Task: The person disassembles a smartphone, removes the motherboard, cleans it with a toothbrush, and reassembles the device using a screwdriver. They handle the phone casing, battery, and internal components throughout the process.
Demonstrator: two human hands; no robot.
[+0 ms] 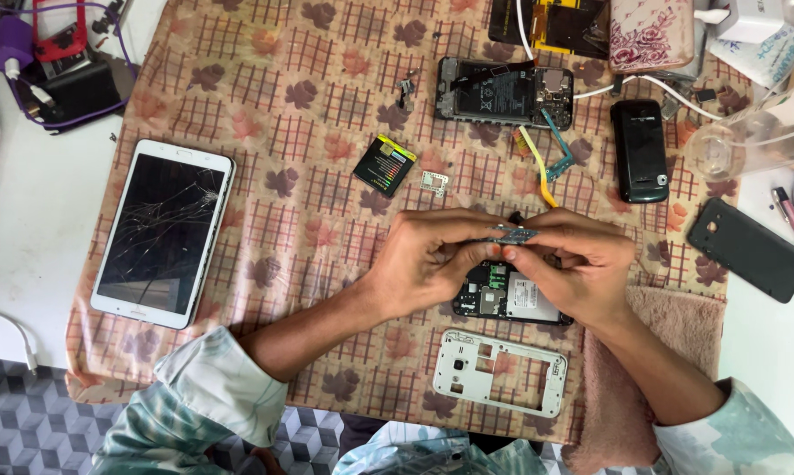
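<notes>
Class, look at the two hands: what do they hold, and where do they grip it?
Both hands, left and right, pinch a small circuit board by its two ends.

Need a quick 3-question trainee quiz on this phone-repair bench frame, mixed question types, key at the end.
1. True or false: the left hand and right hand hold one small circuit board between their fingertips.
2. Which device has a cracked screen? A) the white tablet B) the black flip phone C) the open phone at the top
3. Fill in: the white phone frame lies on the checked cloth, nearer the person than the ______ phone body under the hands.

Key: 1 true; 2 A; 3 black
</notes>
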